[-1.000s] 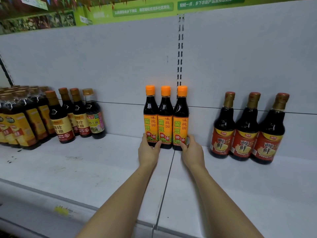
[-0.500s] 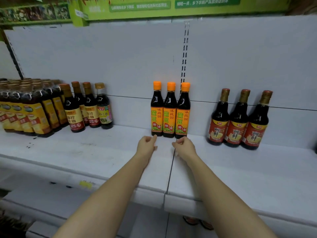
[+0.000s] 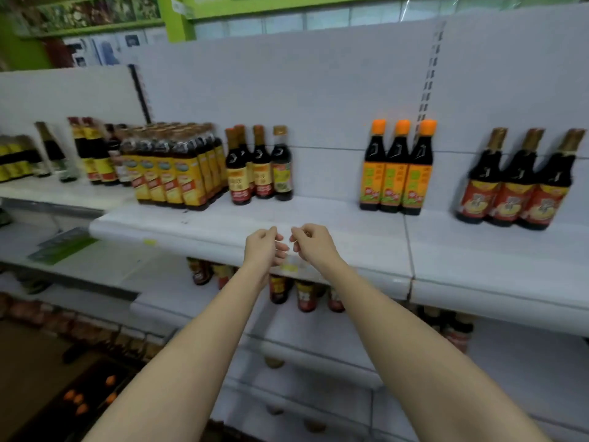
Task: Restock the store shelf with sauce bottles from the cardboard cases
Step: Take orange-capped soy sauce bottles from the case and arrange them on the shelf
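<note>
Orange-capped bottles (image 3: 396, 167), 3 upright, caps up; left hand (image 3: 265, 248), right hand (image 3: 314, 245) fingers loosely curled, empty.

I see white shelf (image 3: 334, 218). Standing upright on it: shrink-wrapped pack of yellow-label bottles (image 3: 178, 173) at left, four gold-capped bottles (image 3: 258, 167) just beside pack, three orange-capped bottles (image 3: 396, 170) touching in row, three red-label bottles (image 3: 516, 186) at right, well apart.
</note>
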